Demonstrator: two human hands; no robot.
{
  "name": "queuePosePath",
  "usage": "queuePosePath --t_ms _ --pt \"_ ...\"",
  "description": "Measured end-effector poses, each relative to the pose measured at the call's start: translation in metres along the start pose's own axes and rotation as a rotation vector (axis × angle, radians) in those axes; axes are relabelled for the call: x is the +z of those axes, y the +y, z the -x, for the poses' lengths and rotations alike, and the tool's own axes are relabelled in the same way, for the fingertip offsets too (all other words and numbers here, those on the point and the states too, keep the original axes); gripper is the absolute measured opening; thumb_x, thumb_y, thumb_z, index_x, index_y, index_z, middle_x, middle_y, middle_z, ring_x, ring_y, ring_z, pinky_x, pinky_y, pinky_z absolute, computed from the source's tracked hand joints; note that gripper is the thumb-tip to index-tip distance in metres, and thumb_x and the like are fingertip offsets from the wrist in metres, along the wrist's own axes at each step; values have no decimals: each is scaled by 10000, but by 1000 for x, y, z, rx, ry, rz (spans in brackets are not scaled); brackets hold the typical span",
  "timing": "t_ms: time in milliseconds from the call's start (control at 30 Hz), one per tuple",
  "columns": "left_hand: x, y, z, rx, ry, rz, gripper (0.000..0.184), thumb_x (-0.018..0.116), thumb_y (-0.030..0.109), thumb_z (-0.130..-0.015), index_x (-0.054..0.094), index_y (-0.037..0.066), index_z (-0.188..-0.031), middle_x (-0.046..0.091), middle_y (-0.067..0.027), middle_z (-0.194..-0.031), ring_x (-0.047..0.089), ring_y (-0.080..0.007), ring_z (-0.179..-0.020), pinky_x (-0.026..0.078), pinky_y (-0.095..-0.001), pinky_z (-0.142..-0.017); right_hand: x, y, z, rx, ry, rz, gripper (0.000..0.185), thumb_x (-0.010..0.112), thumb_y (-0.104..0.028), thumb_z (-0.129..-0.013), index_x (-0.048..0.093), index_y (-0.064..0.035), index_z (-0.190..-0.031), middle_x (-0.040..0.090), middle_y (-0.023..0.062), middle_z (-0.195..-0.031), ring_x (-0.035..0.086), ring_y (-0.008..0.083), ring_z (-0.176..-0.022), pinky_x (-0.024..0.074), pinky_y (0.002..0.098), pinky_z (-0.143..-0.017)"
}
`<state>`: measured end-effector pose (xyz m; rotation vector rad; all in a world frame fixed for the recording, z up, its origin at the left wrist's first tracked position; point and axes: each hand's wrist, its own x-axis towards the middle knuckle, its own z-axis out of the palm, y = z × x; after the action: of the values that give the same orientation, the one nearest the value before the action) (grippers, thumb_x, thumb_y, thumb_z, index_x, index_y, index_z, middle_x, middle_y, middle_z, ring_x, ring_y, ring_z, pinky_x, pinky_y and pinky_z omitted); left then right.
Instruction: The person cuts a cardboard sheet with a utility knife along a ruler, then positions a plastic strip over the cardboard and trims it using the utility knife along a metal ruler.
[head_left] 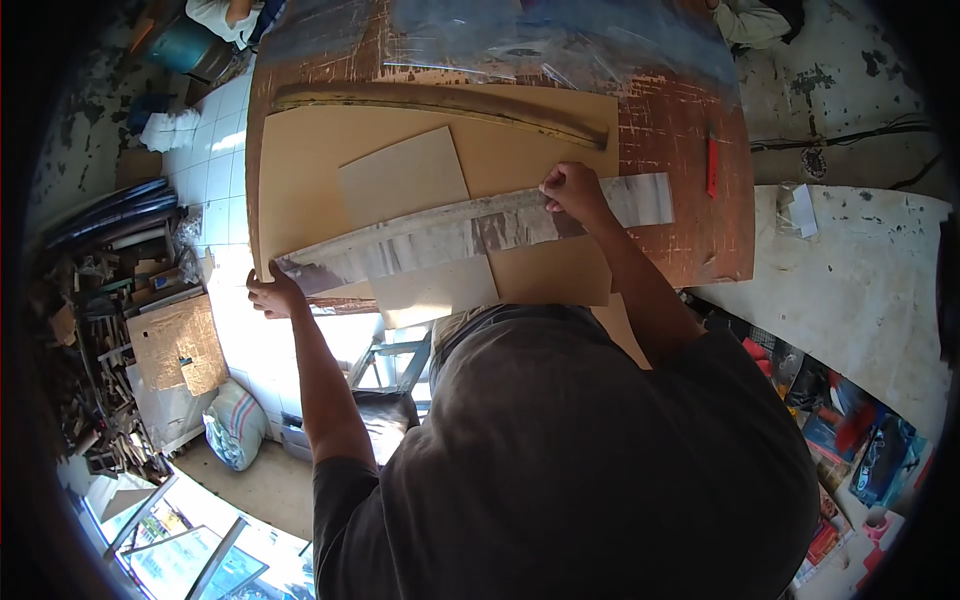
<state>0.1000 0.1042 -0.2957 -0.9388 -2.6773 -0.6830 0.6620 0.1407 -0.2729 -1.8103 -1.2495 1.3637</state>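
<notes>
A long grey-white strip [400, 245] with streaky markings lies slanted over a large brown board [530, 125]. My left hand [276, 293] grips its left end at the board's edge, thumb on top. Over the strip's upper edge, right of its middle, is my right hand [574, 191], fingers curled in a pinch; whatever they hold, if anything, is hidden. One greyish cardboard piece [400, 175] lies above the strip on the board. Another cardboard piece [437, 292] shows below the strip, close to my body.
A dark, slightly curved bar [440, 103] lies across the board's far side. On the scratched brown table [690, 240], a red cutter-like tool [711, 165] rests at right. Parts of other people show at the far corners. Scrap wood [95, 350] is heaped at left.
</notes>
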Motion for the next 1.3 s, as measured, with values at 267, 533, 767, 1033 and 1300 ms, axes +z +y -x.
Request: queuePosePath --t_ms 267,533,767,1033,1300 --pt "-66 162 167 1047 -592 329 501 757 296 -832 600 192 -1296 581 -40 -1276 505 -271 -1219 343 -467 -1012 -4 9 -8 -56 -70 27 111 695 -46 -885 608 21 -865 669 79 -745 696 146 -580 544 239 -481" --pt "-46 178 218 1024 -596 419 416 775 269 -788 653 179 -1176 607 -17 -1172 531 -247 -1163 355 -458 -961 -6 11 -10 -48 -62 -24 123 711 -46 -840 608 23 -834 676 89 -742 701 163 -577 554 266 -482" --pt "-37 171 206 1145 -708 501 308 756 234 -807 664 151 -1088 613 -39 -1070 554 -260 -1072 379 -435 -907 -8 4 -10 -15 -83 4 136 714 -43 -799 601 31 -784 674 100 -708 707 180 -567 570 283 -490" --pt "-43 169 204 1194 -764 568 300 754 192 -808 652 132 -1083 600 -63 -1037 567 -286 -1037 418 -433 -879 -5 8 -9 -65 -48 -10 139 718 -73 -808 608 11 -799 678 90 -692 707 173 -560 574 281 -499" --pt "-46 174 185 1314 -955 540 227 742 125 -846 668 64 -1052 672 -122 -892 673 -314 -841 517 -417 -743 -3 14 -5 -138 4 17 182 732 -118 -843 594 -6 -806 670 71 -717 688 159 -541 555 285 -490"
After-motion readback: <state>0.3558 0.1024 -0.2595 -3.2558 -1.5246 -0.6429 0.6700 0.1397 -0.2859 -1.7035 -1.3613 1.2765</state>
